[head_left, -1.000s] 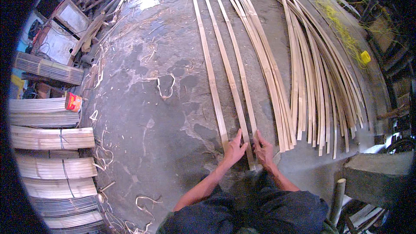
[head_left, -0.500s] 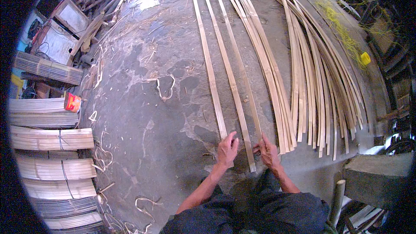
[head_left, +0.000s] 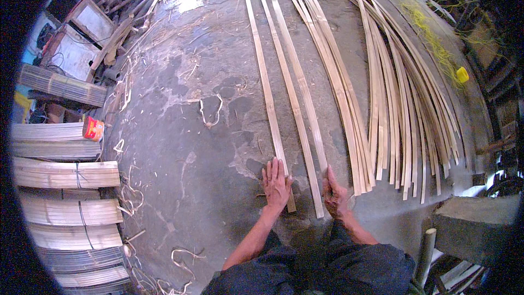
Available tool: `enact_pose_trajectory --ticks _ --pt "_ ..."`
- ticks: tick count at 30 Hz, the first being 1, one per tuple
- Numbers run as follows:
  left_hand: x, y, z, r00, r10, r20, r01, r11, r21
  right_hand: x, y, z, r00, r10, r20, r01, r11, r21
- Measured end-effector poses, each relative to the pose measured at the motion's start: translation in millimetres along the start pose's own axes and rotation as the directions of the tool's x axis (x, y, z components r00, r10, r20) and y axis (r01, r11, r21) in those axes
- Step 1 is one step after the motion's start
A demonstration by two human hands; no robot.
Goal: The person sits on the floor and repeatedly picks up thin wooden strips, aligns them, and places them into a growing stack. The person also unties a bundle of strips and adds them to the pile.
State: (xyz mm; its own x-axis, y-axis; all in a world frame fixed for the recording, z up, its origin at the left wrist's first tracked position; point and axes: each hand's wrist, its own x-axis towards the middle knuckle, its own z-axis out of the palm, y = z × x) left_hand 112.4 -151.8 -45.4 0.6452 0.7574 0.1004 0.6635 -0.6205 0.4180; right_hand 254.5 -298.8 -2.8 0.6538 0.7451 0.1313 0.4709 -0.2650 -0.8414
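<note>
Three long, pale bamboo strips lie side by side on the floor in front of me. My left hand rests flat with fingers stretched out on the near part of the left strip, whose end shows beyond my wrist. The middle strip runs between my hands, touched by neither. With fingers curled in, my right hand grips the near end of the right strip; the fingertips are partly hidden. Just right of it lies a close group of several strips.
A large fanned pile of strips spreads at the right. Tied bundles of strips are stacked along the left, a red tin beside them. Yellow twine tangles at the far right. A concrete block stands near right.
My left hand has opened from a curled grip and flattened onto the left strip. The right strip has shifted and turned its face upward, its end still in my right hand.
</note>
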Motion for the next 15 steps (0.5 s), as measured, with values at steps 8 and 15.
enact_pose_trajectory --ticks 8,15 --pt "-0.3 1.1 -1.2 0.997 0.008 0.075 -0.01 1.0 0.022 8.1 10.4 52.1 0.916 0.341 0.213 -0.386 0.894 0.227" --pt "-2.6 -2.6 -0.7 0.999 0.014 0.031 -0.013 1.0 -0.017 -7.7 2.9 61.5 0.882 0.408 0.235 -0.465 0.835 0.296"
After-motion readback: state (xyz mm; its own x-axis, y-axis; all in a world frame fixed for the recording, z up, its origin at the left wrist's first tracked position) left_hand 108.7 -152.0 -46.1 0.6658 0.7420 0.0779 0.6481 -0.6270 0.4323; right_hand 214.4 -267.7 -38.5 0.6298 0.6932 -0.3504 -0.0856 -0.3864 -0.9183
